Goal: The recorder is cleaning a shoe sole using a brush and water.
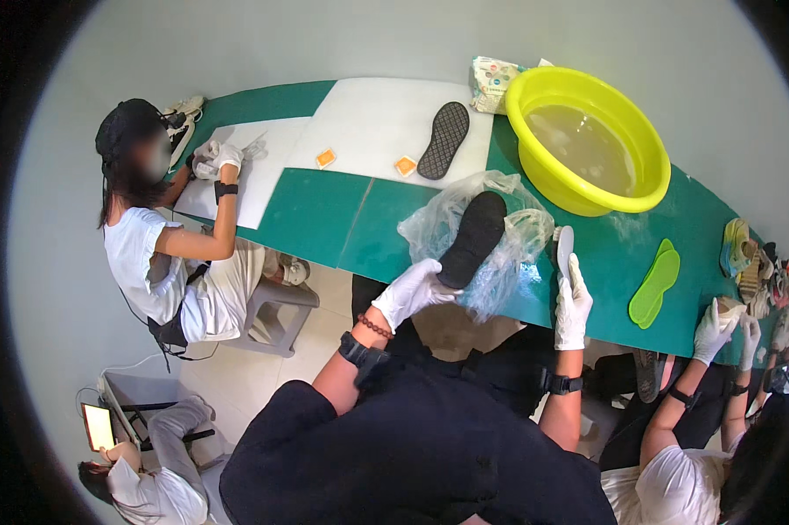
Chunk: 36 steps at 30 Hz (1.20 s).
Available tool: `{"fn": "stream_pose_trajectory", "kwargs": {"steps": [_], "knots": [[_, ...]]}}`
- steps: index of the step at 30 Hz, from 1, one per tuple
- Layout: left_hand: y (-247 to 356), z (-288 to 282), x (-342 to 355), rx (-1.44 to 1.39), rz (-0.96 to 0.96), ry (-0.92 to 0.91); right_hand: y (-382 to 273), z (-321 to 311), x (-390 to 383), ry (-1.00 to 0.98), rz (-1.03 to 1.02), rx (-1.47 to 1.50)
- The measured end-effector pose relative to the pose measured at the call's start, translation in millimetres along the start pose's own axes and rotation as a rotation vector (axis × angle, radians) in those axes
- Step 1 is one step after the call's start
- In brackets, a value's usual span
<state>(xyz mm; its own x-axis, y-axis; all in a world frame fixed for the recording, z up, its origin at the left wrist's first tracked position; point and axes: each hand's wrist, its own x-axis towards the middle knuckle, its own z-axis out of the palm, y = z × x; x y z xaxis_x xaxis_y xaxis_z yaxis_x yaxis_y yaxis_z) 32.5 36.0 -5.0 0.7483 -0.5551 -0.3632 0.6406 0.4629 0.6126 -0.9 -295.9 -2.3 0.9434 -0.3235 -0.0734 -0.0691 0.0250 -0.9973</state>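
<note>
My left hand [414, 290], in a white glove, is closed on the near end of a black shoe insole [479, 234]. The insole is held tilted above a crumpled clear plastic bag [523, 229] on the green table. To its right, my gloved right hand [573, 308] grips a white brush [566, 244] by its handle, with the brush head pointing away from me. Brush and insole are apart. Farther back, a black sole-shaped piece with a grid pattern [444, 140] lies on a white sheet [359, 114].
A yellow basin [521, 131] of cloudy water stands at the back right, beside a wipes pack [490, 83]. Green insoles [654, 284] lie to the right. Two small orange-and-white squares, one an orange square [325, 158], lie farther back. Co-workers sit at both sides; shoes line the far right.
</note>
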Motion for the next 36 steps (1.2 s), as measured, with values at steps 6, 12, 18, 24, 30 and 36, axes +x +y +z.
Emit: {"fn": "stream_pose_trajectory", "kwargs": {"steps": [6,12,18,24,30,36], "knots": [[-0.7,28.1,14.9,-0.927,-0.340,-0.242,12.4,-3.1,5.1,0.004,-0.055,0.002],[-9.7,28.4,31.0,-1.003,-0.327,-0.292,7.3,0.9,2.1,0.008,-0.038,0.031],[29.0,76.8,2.8,0.730,0.091,-0.101,13.2,-3.3,4.5,-0.001,-0.125,-0.014],[34.4,73.9,-16.7,1.668,0.354,0.312,14.4,-5.0,3.1,-0.009,-0.176,-0.075],[12.2,33.6,-17.8,1.907,0.816,0.318,10.8,-3.4,-1.1,-0.010,-0.135,-0.048],[13.9,38.3,-2.1,1.504,0.639,0.325,17.7,-4.5,5.1,0.005,-0.158,-0.037]]}}
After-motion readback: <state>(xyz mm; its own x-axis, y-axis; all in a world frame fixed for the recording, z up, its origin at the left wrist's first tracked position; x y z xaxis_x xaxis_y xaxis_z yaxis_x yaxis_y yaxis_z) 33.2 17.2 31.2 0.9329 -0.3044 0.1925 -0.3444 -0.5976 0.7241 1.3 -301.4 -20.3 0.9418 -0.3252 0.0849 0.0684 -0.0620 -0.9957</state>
